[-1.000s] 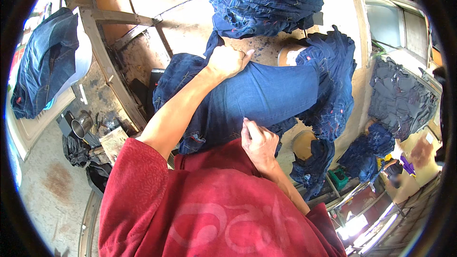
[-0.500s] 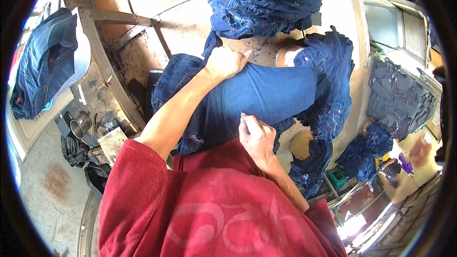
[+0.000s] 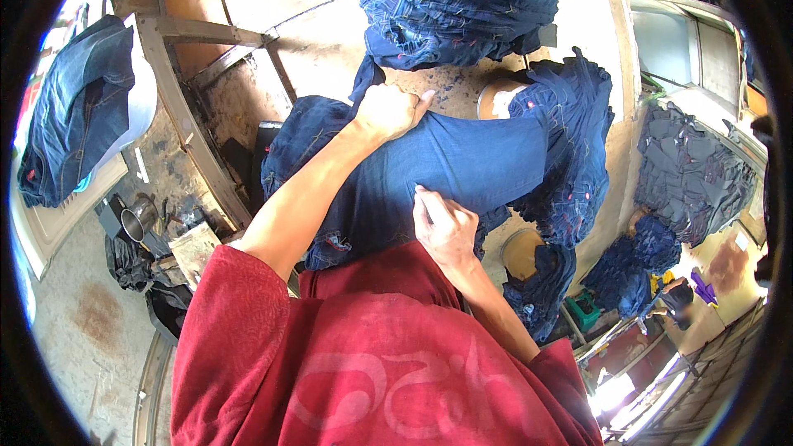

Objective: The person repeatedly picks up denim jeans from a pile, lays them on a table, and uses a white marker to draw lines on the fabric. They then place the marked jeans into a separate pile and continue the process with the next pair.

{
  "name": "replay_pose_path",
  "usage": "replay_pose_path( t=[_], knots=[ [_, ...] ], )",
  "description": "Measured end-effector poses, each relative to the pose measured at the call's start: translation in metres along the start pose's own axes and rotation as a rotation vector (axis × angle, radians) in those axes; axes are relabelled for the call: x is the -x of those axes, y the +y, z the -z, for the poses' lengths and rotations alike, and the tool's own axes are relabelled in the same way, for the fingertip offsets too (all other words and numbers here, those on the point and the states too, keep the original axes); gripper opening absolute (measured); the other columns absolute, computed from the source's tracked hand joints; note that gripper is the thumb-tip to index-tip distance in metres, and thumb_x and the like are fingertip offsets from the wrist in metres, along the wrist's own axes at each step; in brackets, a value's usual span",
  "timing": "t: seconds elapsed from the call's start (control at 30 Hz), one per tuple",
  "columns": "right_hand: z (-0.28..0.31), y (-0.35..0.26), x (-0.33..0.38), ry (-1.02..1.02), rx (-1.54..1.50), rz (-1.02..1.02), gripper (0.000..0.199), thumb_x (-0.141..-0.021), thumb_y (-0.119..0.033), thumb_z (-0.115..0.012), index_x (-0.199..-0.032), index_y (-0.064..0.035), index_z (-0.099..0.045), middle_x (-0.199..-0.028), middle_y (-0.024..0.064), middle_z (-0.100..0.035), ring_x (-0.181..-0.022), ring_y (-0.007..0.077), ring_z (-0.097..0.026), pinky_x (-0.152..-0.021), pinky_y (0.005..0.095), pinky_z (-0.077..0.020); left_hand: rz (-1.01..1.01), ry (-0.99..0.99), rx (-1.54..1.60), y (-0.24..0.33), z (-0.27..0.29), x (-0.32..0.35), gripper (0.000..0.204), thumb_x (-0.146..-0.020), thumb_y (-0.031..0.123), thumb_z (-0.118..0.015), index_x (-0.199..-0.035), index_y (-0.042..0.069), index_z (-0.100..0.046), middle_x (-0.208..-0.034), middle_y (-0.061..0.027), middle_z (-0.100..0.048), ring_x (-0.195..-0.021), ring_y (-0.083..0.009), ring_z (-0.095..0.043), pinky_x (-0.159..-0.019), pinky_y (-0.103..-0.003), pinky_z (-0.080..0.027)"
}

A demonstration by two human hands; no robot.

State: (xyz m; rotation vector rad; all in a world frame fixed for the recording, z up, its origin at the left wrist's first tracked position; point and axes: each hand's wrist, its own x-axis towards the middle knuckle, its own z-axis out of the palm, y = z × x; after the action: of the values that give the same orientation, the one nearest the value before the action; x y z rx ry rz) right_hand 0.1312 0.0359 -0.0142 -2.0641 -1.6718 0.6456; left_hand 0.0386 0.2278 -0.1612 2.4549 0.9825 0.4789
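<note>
A pair of dark blue jeans (image 3: 475,153) lies stretched across in front of me, one leg pulled fairly smooth. At its far edge my left hand (image 3: 391,112) is closed in a fist on the denim, thumb sticking out to the right. My right hand (image 3: 446,230) rests lower on the same leg, its fingers pinched together with the tips against the cloth. Whatever is between those fingertips, if anything, is too small to make out. Bunched denim (image 3: 570,149) hangs at the right end of the leg.
Beyond my hands rises a large heap of jeans (image 3: 462,8). More jeans (image 3: 78,111) lie on a board at the far left. Dark grey garments (image 3: 694,169) are piled at right, near a green crate (image 3: 583,312). A metal cup (image 3: 139,220) stands among clutter at left.
My right hand has shifted very slightly up and left along the denim, its fingers still pinched. My left hand keeps its hold in the same place.
</note>
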Motion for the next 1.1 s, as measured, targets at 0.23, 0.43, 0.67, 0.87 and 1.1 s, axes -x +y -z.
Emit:
replay_pose_path(
  t=[0.23, 0.43, 0.67, 0.87, 1.1],
  knots=[
    [0.005, 0.001, 0.002, -0.018, 0.051, 0.063, 0.010, -0.093, -0.005, -0.078, -0.089, -0.0082, -0.070, -0.065, 0.0083, -0.067, -0.055, 0.0251, -0.068, -0.051, 0.0392, -0.0533, 0.017, -0.046, 0.003, 0.000, 0.000, -0.002, 0.061, -0.106, 0.044, -0.066, -0.056, 0.008, -0.070, -0.050, -0.0178, -0.062, -0.045, -0.0335, -0.067, -0.046, -0.045, -0.053],
    [0.000, 0.004, -0.001, 0.004, 0.079, 0.051, 0.010, -0.095, -0.010, -0.078, -0.091, -0.0101, -0.069, -0.064, 0.0081, -0.067, -0.055, 0.0259, -0.069, -0.050, 0.0402, -0.0535, 0.026, -0.025, 0.010, 0.001, -0.002, 0.002, 0.063, -0.106, 0.045, -0.066, -0.055, 0.009, -0.069, -0.049, -0.0179, -0.061, -0.045, -0.0340, -0.067, -0.047, -0.046, -0.055],
    [0.022, -0.002, 0.003, -0.013, -0.036, -0.089, 0.007, -0.099, -0.012, -0.077, -0.102, -0.0115, -0.071, -0.065, 0.0099, -0.068, -0.055, 0.0309, -0.069, -0.052, 0.0417, -0.0547, 0.004, -0.212, 0.053, 0.007, 0.021, -0.008, 0.052, -0.102, 0.042, -0.074, -0.064, 0.007, -0.069, -0.057, -0.0176, -0.064, -0.053, -0.0350, -0.069, -0.054, -0.047, -0.055],
    [0.024, 0.008, 0.011, 0.126, -0.125, -0.181, 0.035, -0.095, -0.020, -0.083, -0.120, -0.0053, -0.064, -0.102, 0.0139, -0.072, -0.092, 0.0337, -0.071, -0.080, 0.0450, -0.0573, 0.179, 0.015, 0.050, 0.071, 0.131, 0.062, 0.033, -0.084, 0.034, -0.089, -0.092, 0.011, -0.067, -0.093, -0.0102, -0.065, -0.090, -0.0341, -0.063, -0.083, -0.045, -0.050],
    [-0.019, 0.028, 0.012, 0.145, 0.193, 0.138, 0.015, -0.096, -0.027, -0.079, -0.102, -0.0163, -0.070, -0.090, -0.0005, -0.069, -0.083, 0.0236, -0.067, -0.074, 0.0415, -0.0506, 0.210, -0.054, -0.115, 0.114, 0.113, 0.158, 0.019, -0.091, 0.027, -0.080, -0.105, 0.014, -0.076, -0.111, -0.0027, -0.067, -0.107, -0.0262, -0.060, -0.090, -0.044, -0.047]
  ],
)
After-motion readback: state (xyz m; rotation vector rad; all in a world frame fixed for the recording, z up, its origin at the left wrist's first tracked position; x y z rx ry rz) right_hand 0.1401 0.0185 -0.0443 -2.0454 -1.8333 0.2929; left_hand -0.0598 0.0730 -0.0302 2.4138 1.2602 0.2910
